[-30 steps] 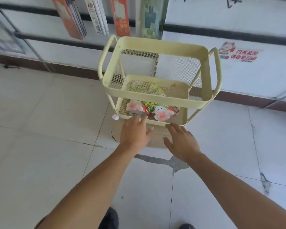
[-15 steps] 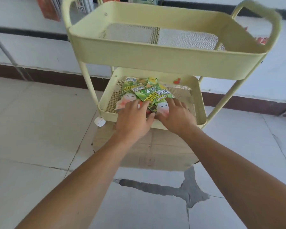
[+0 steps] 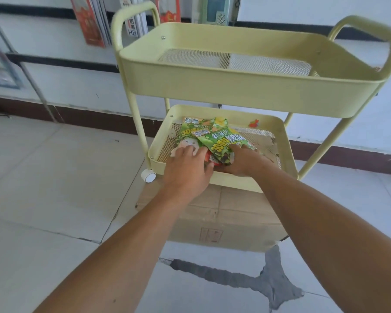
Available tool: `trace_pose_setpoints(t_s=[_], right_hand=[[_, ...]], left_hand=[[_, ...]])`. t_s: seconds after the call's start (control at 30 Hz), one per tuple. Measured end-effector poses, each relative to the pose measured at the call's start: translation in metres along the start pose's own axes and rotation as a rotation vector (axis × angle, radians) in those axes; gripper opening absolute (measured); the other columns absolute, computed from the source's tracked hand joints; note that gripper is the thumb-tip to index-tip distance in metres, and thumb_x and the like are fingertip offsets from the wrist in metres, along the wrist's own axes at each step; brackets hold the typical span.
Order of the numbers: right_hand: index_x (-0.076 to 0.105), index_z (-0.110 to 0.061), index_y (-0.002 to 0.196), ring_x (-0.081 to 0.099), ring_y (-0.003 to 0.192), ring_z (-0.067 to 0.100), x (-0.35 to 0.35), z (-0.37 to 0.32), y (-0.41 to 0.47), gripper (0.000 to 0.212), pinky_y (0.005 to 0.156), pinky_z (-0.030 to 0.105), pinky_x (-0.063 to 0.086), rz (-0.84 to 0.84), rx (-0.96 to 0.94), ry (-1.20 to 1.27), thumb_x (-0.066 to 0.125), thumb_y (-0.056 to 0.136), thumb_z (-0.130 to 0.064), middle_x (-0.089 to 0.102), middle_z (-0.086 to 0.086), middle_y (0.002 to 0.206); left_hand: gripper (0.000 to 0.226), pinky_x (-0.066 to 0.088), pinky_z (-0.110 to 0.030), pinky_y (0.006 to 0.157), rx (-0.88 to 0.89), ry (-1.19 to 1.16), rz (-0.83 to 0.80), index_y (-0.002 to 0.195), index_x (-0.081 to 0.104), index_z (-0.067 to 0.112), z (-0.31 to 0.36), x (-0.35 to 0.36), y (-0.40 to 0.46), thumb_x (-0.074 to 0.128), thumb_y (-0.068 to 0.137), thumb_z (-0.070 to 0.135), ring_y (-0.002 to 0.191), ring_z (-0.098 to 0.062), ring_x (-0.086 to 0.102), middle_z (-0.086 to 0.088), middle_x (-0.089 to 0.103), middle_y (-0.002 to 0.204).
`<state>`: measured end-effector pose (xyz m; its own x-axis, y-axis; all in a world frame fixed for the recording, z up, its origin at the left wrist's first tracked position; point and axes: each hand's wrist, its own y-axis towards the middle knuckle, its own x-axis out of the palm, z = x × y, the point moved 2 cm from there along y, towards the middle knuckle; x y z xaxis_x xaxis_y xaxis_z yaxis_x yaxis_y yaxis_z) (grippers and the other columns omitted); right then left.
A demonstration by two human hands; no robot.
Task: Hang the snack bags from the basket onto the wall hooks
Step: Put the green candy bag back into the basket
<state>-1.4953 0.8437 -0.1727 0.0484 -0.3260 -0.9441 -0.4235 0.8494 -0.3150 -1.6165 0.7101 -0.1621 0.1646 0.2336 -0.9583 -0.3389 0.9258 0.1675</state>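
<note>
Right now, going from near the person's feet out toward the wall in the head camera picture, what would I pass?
Grey patch in the floor → cardboard box → lower tray of the yellow cart, where both hands meet the green snack bags → hanging packets on the wall.

Both hands (image 3: 187, 170) on snack bags (image 3: 215, 141), lower basket (image 3: 287, 163).

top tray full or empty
Empty: the top tray shows only bare mesh; the snack bags lie in the lower tray.
</note>
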Motion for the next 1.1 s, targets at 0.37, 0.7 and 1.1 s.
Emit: trace_pose_setpoints(t_s=[0.37, 0.7, 1.1], right_hand=[[0.050, -0.003, 0.116, 0.058, 0.081, 0.039, -0.035, 0.034, -0.026, 0.022, 0.062, 0.037, 0.040, 0.463, -0.087, -0.081, 0.039, 0.097, -0.004, 0.065, 0.021, 0.096], [0.065, 0.002, 0.111, 0.075, 0.084, 0.030, -0.008, 0.008, -0.081, 0.045, 0.038, 0.033, 0.049, 0.880, -0.338, -0.174, 0.074, 0.068, 0.007, 0.073, 0.015, 0.109], [0.063, -0.007, 0.129, 0.061, 0.122, 0.029, 0.031, -0.010, -0.091, 0.043, 0.091, 0.044, 0.054, 0.961, -0.522, -0.213, 0.042, 0.091, -0.011, 0.065, 0.009, 0.132]], left_hand=[[0.048, 0.046, -0.046, 0.096, 0.027, -0.027, 0.017, 0.139, 0.049, 0.023, 0.011, 0.006, 0.000, 0.045, 0.099, 0.049, 0.130, -0.029, 0.046, -0.005, 0.056, 0.135], [0.056, 0.036, -0.029, 0.058, -0.210, -0.712, 0.058, 0.087, 0.062, 0.017, 0.023, -0.001, 0.008, 0.033, 0.100, 0.063, 0.077, -0.015, 0.061, 0.007, 0.063, 0.074], [0.020, 0.057, -0.047, 0.091, -0.605, -1.692, 0.063, 0.103, 0.067, 0.029, 0.030, 0.014, 0.012, 0.060, 0.094, 0.045, 0.100, -0.019, 0.071, 0.004, 0.075, 0.106]])
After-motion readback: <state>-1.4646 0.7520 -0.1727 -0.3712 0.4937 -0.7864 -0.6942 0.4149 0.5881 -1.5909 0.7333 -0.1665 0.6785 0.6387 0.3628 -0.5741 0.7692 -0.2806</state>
